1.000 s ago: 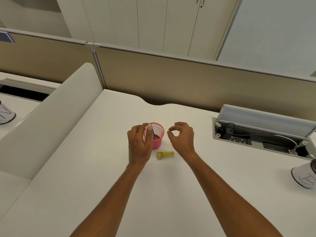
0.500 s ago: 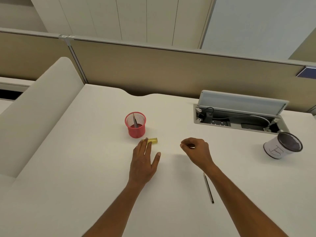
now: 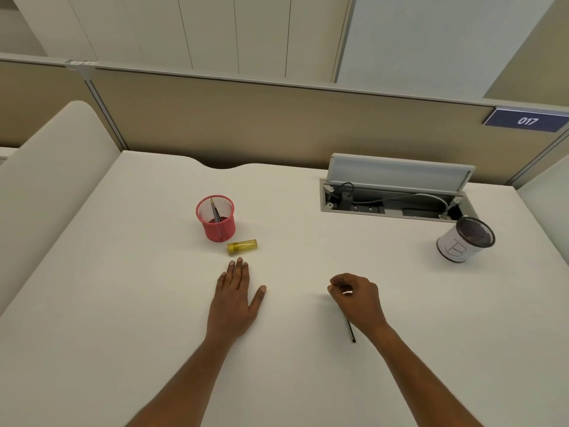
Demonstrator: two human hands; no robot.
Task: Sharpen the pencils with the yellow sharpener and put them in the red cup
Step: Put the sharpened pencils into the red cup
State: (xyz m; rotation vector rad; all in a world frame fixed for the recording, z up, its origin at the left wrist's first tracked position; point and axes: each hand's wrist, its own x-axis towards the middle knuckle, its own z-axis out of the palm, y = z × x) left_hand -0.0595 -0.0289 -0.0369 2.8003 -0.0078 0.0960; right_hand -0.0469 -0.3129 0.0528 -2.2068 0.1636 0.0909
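Pencil (image 3: 350,329) dark, thin, partly hidden | right hand (image 3: 357,295) grip curled over it, hold unclear | left hand (image 3: 235,298) flat, empty

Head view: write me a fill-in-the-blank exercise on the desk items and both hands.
1. The red mesh cup holds ____ pencils.
2. The translucent yellow sharpener lies on its ____, just beyond the left hand.
3. The left hand rests flat with its fingers ____.
4. The curled right hand partly covers a dark ____ lying on the white desk.

Missing words: two; side; extended; pencil
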